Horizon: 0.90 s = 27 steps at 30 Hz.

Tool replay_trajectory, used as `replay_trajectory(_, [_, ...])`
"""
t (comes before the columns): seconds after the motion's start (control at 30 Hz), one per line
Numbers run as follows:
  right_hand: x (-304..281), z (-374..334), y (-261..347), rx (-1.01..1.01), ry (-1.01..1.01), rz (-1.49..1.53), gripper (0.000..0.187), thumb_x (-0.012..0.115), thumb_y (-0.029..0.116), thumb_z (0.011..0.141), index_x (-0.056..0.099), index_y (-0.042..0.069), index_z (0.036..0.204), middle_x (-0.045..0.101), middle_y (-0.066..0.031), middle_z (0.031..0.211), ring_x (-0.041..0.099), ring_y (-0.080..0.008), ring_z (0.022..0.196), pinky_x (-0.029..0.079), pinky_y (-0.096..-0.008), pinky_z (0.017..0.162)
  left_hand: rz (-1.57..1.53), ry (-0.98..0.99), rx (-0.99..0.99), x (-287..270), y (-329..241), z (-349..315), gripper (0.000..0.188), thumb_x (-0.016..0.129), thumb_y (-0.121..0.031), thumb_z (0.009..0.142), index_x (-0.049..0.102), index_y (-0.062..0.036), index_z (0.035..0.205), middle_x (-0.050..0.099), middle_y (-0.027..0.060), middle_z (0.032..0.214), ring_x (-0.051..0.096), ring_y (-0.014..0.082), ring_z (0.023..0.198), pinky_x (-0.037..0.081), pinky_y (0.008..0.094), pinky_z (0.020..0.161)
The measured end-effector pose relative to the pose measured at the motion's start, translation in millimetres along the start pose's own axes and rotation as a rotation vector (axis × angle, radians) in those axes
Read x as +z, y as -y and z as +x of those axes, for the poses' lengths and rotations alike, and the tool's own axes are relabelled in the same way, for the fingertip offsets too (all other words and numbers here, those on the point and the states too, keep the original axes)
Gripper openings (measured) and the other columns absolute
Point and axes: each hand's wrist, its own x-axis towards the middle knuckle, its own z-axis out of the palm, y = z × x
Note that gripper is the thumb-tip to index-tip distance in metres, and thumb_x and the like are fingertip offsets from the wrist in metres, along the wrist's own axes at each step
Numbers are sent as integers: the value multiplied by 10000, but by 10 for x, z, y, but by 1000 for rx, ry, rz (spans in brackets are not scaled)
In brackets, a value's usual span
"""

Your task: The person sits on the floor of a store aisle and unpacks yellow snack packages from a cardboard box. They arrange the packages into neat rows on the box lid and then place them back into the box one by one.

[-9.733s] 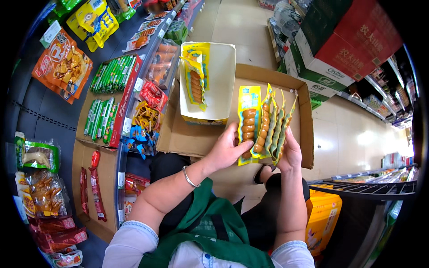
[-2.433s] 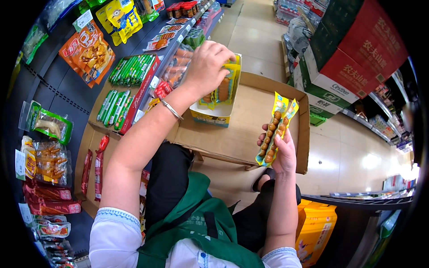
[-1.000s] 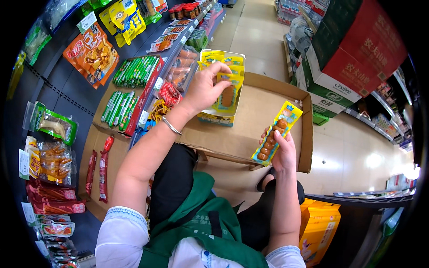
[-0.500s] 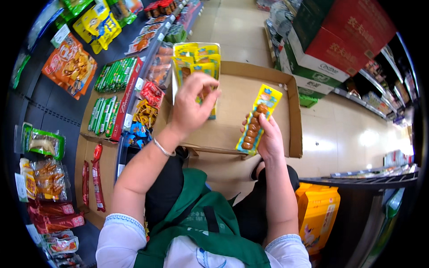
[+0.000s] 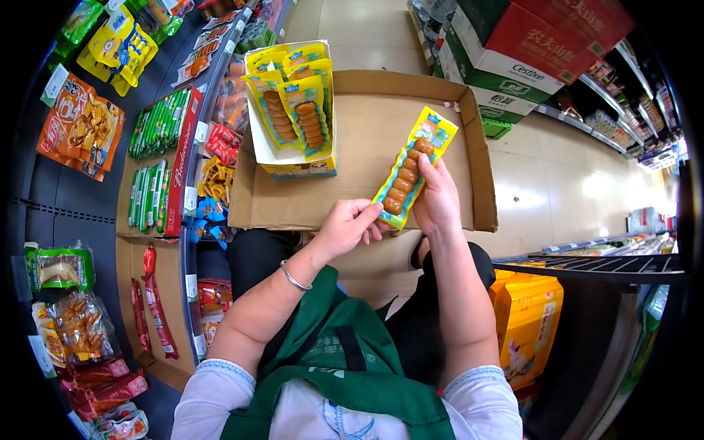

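Observation:
A yellow and blue snack pack (image 5: 405, 176) with a row of brown, round pieces showing through its front is tilted over the near part of a shallow cardboard tray (image 5: 367, 194). My right hand (image 5: 440, 199) grips its right edge, thumb on the front. With thumb and fingers closed, my left hand (image 5: 350, 226) pinches its lower left corner. Several matching packs (image 5: 308, 121) stand upright in an open display box (image 5: 297, 170) at the tray's left end. The fingers behind the held pack are partly hidden.
On the left, shelving holds a red carton (image 5: 187, 158) of green-wrapped sticks, red sticks (image 5: 158, 312) and hanging snack bags (image 5: 81, 128). Stacked drink cartons (image 5: 513, 70) stand at the far right. A black wire rack (image 5: 594, 265) juts in above a yellow package (image 5: 524, 323) on the right.
My left hand has come down from in front of the display box to the held pack's lower corner and closed on it. The view has shifted, and the box's packs now show fully.

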Motion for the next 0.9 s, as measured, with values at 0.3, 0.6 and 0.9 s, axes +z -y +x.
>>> replay_trajectory(0.3, [-47,66,-67,30,-47,-85,229,494,183,943,485,40,1122,564,-58,955,567,-150,844,491,-312,758,-310,79,-32,-69,-81,-128,277,464,-216,958,590,17,1040,648,91,897,614,124,761,510,260,686])
replay_trajectory(0.6, [-67,101,-113,70,-66,-78,221,506,179,938,498,32,1103,582,-75,971,584,-168,863,498,-330,778,-209,30,15,-41,-126,-160,168,528,-35,896,591,18,1042,648,68,914,610,108,833,506,266,791])
replay_trajectory(0.9, [-44,112,-145,73,-62,-56,204,498,179,943,497,26,1079,572,-69,954,581,-161,845,503,-335,769,-124,-2,104,-22,-138,-157,204,542,-21,885,587,34,1076,650,90,978,615,143,924,493,289,846])
